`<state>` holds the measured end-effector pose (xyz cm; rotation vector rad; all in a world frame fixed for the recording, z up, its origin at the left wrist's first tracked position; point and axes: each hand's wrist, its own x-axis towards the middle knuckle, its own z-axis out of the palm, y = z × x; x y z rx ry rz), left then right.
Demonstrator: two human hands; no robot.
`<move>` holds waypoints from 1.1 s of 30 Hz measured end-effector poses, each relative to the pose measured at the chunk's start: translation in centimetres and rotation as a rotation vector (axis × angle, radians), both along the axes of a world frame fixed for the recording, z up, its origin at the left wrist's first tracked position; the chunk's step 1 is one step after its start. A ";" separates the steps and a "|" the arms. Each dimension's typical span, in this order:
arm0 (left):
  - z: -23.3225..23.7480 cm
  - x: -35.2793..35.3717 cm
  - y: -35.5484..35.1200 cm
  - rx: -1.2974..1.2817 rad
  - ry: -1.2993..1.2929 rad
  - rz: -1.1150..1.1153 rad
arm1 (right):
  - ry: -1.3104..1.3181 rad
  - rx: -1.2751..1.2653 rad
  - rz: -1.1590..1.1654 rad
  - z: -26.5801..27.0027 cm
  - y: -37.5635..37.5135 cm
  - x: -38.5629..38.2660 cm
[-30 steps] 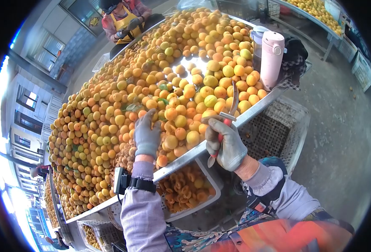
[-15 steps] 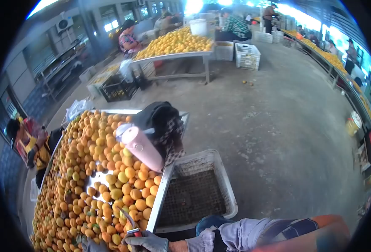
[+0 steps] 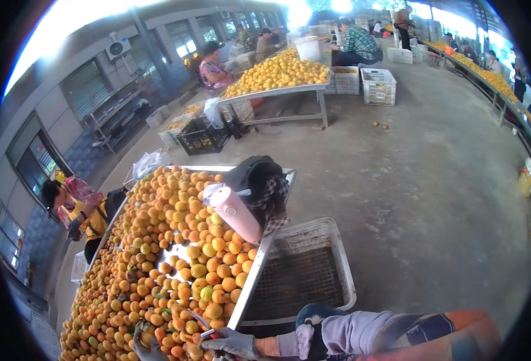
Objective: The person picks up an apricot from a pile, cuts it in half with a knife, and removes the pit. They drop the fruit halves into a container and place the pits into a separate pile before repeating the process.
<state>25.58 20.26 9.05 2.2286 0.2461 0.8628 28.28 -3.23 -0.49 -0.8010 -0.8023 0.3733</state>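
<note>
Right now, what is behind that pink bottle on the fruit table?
A dark bundle with checked cloth lies behind the pink bottle, at the corner of the table. Whatever it covers is hidden.

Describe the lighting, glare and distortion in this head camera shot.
Head view: strong fisheye with black corners, bowing the left wall; daylight blows out the upper left; glare glints off bare metal among the apricots; the left hand and the right hand, gripping a knife, sit cropped at the bottom edge.
</note>
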 end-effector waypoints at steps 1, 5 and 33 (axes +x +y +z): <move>1.3 -1.0 -0.8 -0.166 0.004 -0.014 | -0.179 0.084 -0.019 -0.7 0.5 0.2; 3.2 -3.6 -5.6 -0.555 -0.030 -0.150 | 0.155 -0.154 0.111 2.1 -0.9 -3.6; -3.2 -22.3 -20.9 -1.097 0.009 -0.136 | 0.177 -0.823 0.301 5.7 -10.8 -15.2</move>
